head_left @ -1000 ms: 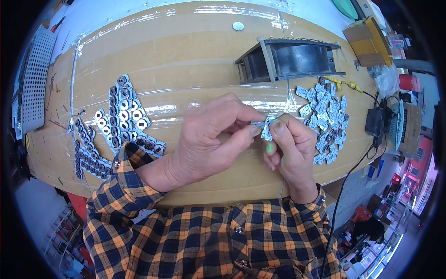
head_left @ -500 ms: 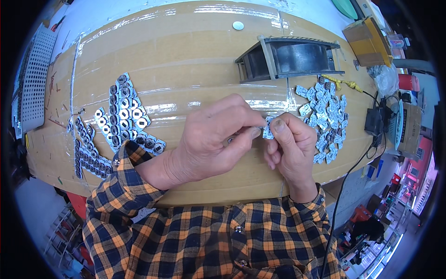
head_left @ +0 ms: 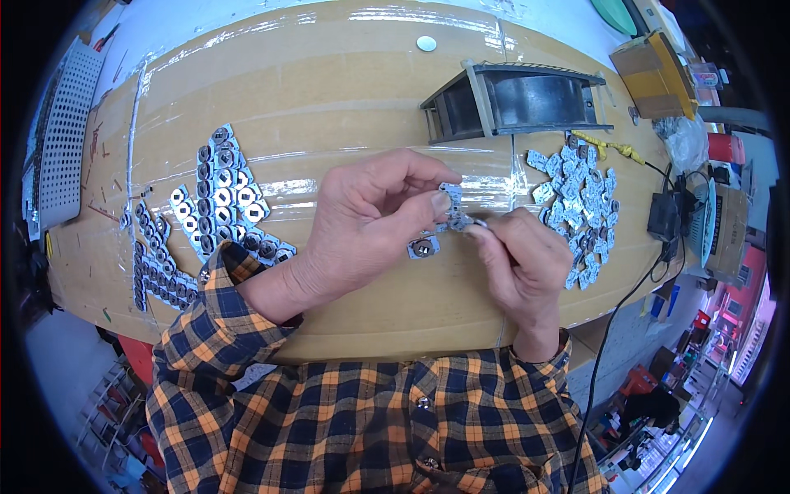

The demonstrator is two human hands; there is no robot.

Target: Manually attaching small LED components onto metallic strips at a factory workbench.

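Observation:
Between thumb and fingers, my left hand point(head_left: 366, 218) pinches small grey-white circuit boards point(head_left: 454, 216) above the middle of the table. My right hand point(head_left: 527, 259) is closed at their right side, its thumb and forefinger pressed on a small shiny edge; whether this is a separate piece is unclear. Just below my left fingertips sits a single board with a dark round part point(head_left: 423, 247). To the right lies a loose heap of similar boards point(head_left: 572, 210). On the left, boards with round parts are laid in rows point(head_left: 222, 198), with another group of rows point(head_left: 156, 263) further left.
A black box fan point(head_left: 535, 99) stands behind my hands. A white disc point(head_left: 425, 44) lies toward the far edge. At the right are a cardboard box point(head_left: 654, 78), a yellow cord point(head_left: 605, 148) and a black adapter point(head_left: 663, 216). A perforated white tray point(head_left: 67, 136) stands far left.
My hands have drawn slightly apart, the left turning so the boards in it show more. My right hand has moved a little right and down. The board below my left fingers is now more visible.

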